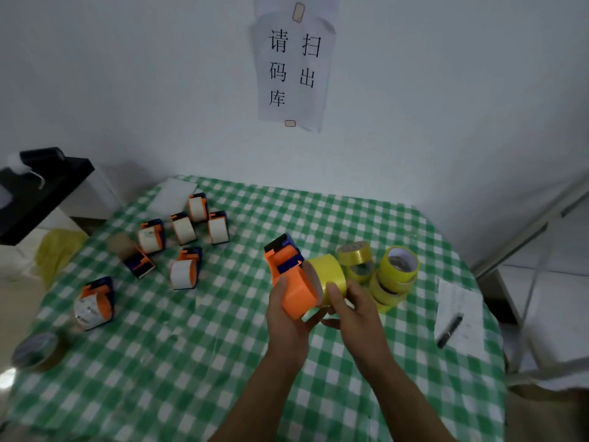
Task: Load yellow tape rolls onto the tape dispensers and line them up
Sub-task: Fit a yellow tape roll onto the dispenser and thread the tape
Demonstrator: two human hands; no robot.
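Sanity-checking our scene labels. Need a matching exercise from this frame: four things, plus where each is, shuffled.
Things:
1. orange dispenser
2. yellow roll against the dispenser
3. pen
4. sign

Places:
A. on the sheet of paper
B. in the left hand
C. on the wall
D. in the right hand

Pairs: 1-B, 2-D, 3-A, 4-C

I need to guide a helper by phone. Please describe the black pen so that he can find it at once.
Start at the green checked table. Near its right edge, past the yellow tape rolls, lies a white sheet of paper. The pen lies on that sheet, the only thin, dark thing there.
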